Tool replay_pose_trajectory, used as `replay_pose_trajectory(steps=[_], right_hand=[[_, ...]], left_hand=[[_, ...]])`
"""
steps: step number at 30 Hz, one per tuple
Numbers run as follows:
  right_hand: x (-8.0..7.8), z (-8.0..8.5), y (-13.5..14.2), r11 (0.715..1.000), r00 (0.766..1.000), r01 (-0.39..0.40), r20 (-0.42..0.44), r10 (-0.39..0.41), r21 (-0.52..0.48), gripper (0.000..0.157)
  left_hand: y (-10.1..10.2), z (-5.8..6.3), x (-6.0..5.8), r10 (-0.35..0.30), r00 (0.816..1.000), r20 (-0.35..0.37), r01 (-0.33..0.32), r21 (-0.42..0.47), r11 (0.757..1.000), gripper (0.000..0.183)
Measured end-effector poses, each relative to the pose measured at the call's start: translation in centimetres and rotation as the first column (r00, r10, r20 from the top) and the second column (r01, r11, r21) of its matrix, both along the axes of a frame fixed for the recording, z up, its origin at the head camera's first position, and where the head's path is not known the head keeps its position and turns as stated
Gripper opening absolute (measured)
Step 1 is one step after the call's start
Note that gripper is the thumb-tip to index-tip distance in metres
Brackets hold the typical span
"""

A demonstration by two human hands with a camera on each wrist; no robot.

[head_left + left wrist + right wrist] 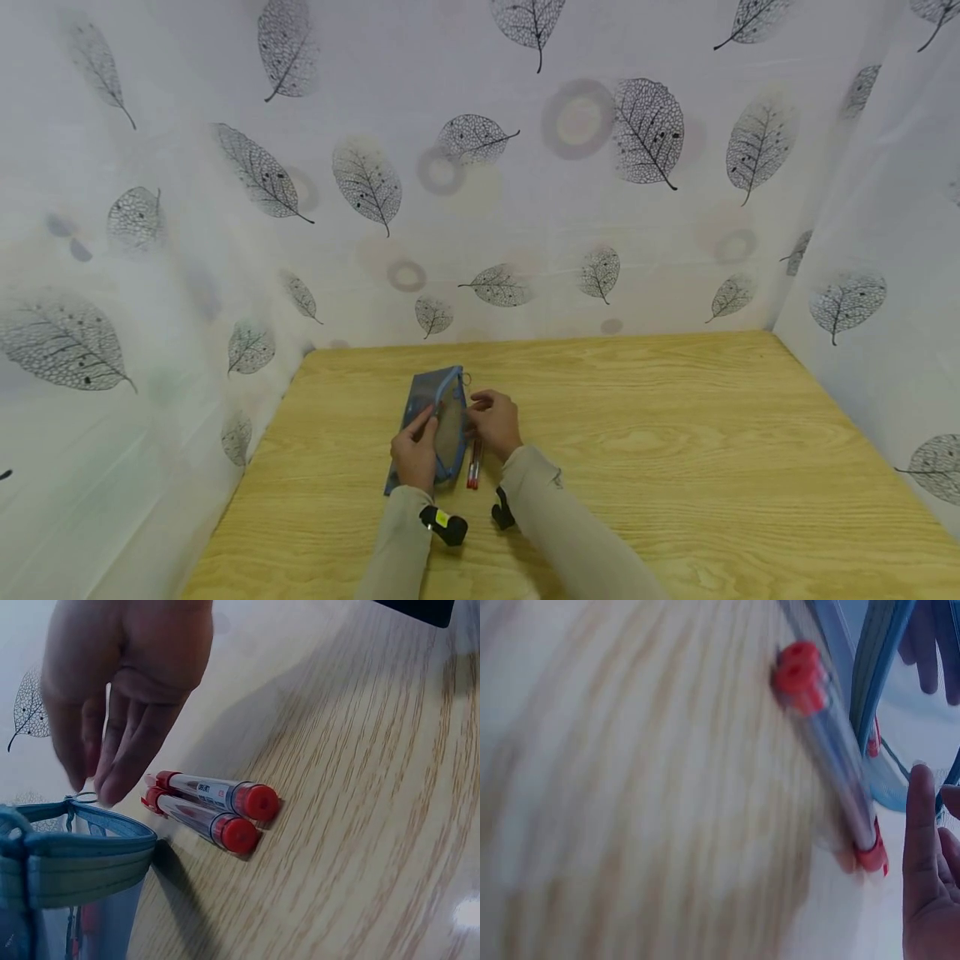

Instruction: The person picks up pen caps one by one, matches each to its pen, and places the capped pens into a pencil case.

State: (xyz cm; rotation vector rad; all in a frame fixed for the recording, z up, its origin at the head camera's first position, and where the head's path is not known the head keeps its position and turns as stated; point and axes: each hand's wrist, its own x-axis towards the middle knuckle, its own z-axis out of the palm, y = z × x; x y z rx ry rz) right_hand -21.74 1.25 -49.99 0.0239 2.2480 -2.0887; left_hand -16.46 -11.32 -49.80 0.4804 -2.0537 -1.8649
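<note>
A blue zippered mesh pencil pouch [431,386] stands open on the table, its zipper mouth turned toward the right. My left hand [415,457] grips the pouch's left side, thumb and fingers at the rim. At the opposite edge is my right hand [498,422], its fingers reaching down at the opening near the small zipper ring [84,798]. In the right wrist view its index finger [921,832] is straight, and no held thing shows. Something red [88,922] shows through the pouch wall. Two clear pens [474,465] with red ends lie beside the pouch, below the right hand.
The wood-grain table [675,433] extends to both sides and behind the pouch. A white curtain with leaf prints [495,225] encloses the back and both sides. Black straps with camera mounts [447,527] are on the wrists, close above the tabletop.
</note>
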Motion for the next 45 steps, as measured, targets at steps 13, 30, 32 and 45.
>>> replay_pose_trajectory(steps=[13,30,32,45], right_hand=[[0.5,-0.7,1.8,0.997,0.997,0.077,0.017,-0.077,0.020,0.030],[1.1,-1.2,2.0,0.986,0.992,0.107,0.047,-0.114,0.127,0.035],[1.1,-1.2,2.0,0.988,0.992,0.101,0.060,-0.108,0.117,0.037],[1.0,-1.3,1.9,0.987,0.990,0.106,0.083,-0.117,0.122,0.049]], left_hand=[[0.1,-0.1,-0.1,0.006,1.000,0.005,-0.006,-0.002,1.000,0.025],[0.0,-0.4,-0.1,0.003,1.000,-0.003,-0.003,-0.023,1.000,0.024],[0.0,-0.4,-0.1,0.003,1.000,0.000,-0.003,-0.019,1.000,0.024],[0.1,-0.5,-0.2,0.005,1.000,0.027,-0.005,-0.001,1.000,0.025]])
